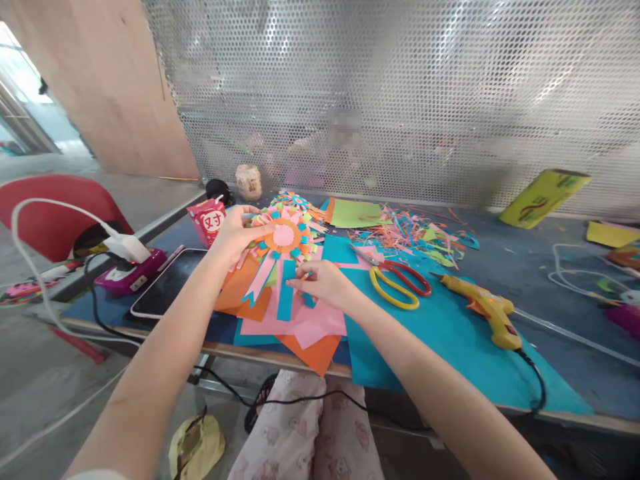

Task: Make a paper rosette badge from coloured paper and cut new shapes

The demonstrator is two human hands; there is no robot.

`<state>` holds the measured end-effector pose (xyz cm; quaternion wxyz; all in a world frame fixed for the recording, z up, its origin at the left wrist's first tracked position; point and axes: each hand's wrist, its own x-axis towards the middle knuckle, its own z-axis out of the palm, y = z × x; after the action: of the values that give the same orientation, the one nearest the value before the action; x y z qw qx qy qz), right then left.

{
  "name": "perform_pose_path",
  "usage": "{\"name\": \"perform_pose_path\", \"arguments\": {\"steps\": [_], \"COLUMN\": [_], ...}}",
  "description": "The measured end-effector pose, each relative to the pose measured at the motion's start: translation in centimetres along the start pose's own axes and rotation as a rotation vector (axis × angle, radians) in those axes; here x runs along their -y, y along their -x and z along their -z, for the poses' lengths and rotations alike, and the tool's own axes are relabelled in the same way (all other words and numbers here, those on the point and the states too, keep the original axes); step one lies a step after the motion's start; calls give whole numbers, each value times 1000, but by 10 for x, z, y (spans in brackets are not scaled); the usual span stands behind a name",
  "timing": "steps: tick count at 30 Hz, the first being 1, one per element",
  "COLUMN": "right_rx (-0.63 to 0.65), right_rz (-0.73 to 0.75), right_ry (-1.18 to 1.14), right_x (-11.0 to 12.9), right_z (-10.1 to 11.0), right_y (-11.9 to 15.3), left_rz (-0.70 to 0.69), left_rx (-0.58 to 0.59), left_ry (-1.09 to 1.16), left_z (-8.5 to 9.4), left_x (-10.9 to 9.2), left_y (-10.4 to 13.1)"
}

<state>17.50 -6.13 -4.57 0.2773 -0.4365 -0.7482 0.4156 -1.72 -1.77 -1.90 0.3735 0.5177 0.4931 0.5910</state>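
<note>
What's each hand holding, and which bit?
The left hand holds the paper rosette by its left edge; the right hand pinches the blue strip at its right edge.

The red packet (207, 223) reads "对" — in large print

A red chair (50, 210) stands on grey floor (23, 373), left of perforated metal panelling (410, 87).

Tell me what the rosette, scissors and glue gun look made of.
Rosette: apparently matte coloured paper or thin card, judging by its flat layers and cut ends. Scissors: greyish blades, likely metal; smooth red and yellow handles, probably plastic. Glue gun: probably smooth moulded plastic, its body evenly yellow.
</note>
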Motion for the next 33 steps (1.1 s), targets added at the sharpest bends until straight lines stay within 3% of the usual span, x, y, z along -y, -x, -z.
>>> {"name": "perform_pose_path", "arguments": {"steps": [15,23,33], "right_rx": [-66,-22,-27], "right_rz": [-256,-250,-209], "right_ry": [-355,-294,-245], "right_x": [6,5,2], "right_z": [-4,-4,-3], "right_y": [-4,-5,-5], "left_rz": [-202,-261,-256], "left_rx": [-8,-31,-67], "left_ry": [102,57,55], "left_z": [-11,-15,-14], "left_x": [1,-8,-4], "left_y": [2,10,9]}}
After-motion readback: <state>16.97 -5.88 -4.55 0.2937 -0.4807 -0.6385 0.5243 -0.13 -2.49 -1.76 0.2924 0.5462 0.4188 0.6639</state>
